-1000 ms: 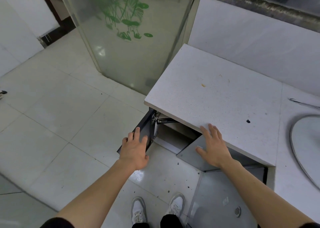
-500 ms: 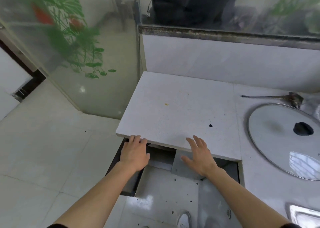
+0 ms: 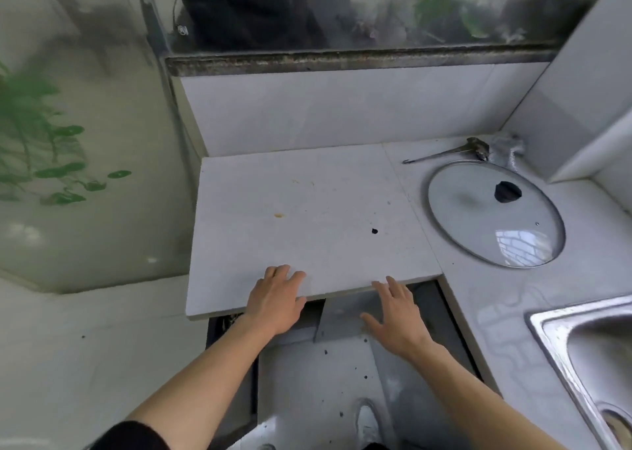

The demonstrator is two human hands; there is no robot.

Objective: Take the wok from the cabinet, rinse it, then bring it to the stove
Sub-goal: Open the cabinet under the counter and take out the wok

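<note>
Left hand [image 3: 275, 301] flat and spread on the front edge of the worktop [image 3: 307, 210], fingers over the lip, holding nothing. Right hand [image 3: 396, 313] also spread and empty, just below the worktop edge, in front of the cabinet [image 3: 345, 316] opening. Both cabinet doors look swung out: a dark one by the left forearm, a grey panel under the right hand. Inside is dark, contents not readable. Wok: not visible anywhere, so presumably inside the cabinet, but can't confirm. On the worktop to the right: a glass lid [image 3: 496, 213] lying flat, with a ladle [image 3: 444, 152] behind it near the wall. Sink [image 3: 581, 347] at the right edge, partly out of frame. Stove not in view. Progress estimate: very early. Cabinet is open or nearly so; wok not reached, not gripped. Remaining: reach in, pull the wok out, carry it right to the sink, rinse, then take it to the stove, wherever that is. Sink is near, so the first carry should be short. Main unknown is how the wok sits inside.
</note>
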